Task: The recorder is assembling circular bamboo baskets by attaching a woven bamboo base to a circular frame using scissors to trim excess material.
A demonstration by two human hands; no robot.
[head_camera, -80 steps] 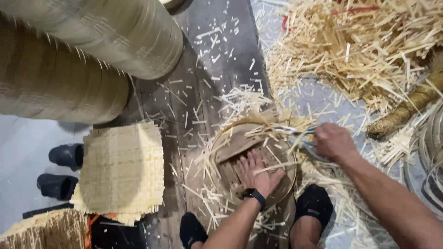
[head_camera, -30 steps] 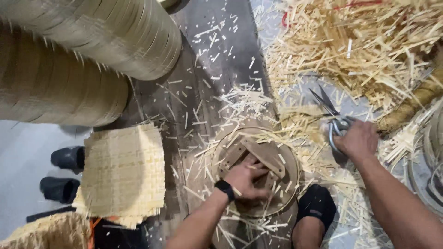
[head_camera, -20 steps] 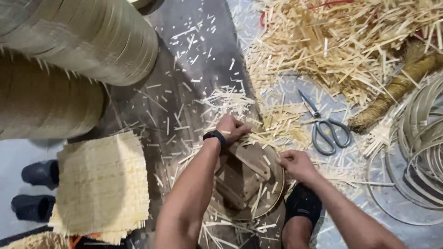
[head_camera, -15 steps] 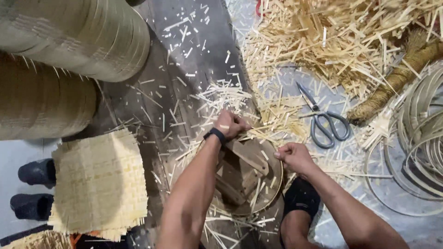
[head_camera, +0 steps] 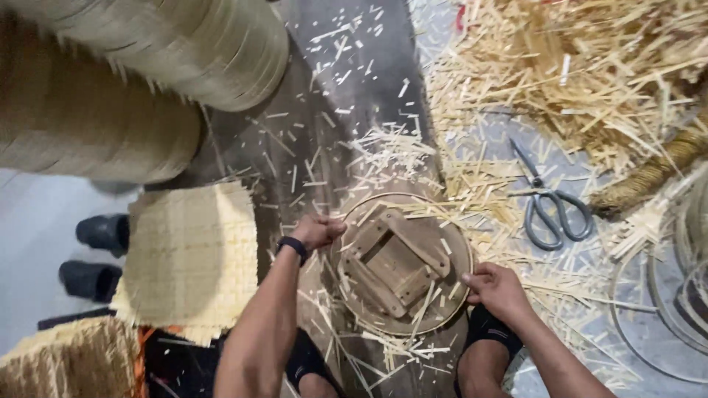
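Both hands' fingers now clamp the round wooden form's (head_camera: 398, 265) rim; scissors (head_camera: 549, 203) lie aside.

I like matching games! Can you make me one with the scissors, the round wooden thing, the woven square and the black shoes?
Things:
1. scissors
2. round wooden form
3. woven square mat
4. black shoes

Places:
A. held at its rim by the left hand and the right hand
B. far left, on the pale floor
C. lying on the floor right of the form, blades open
D. flat on the floor, just left of the left arm

Pairs: 1-C, 2-A, 3-D, 4-B
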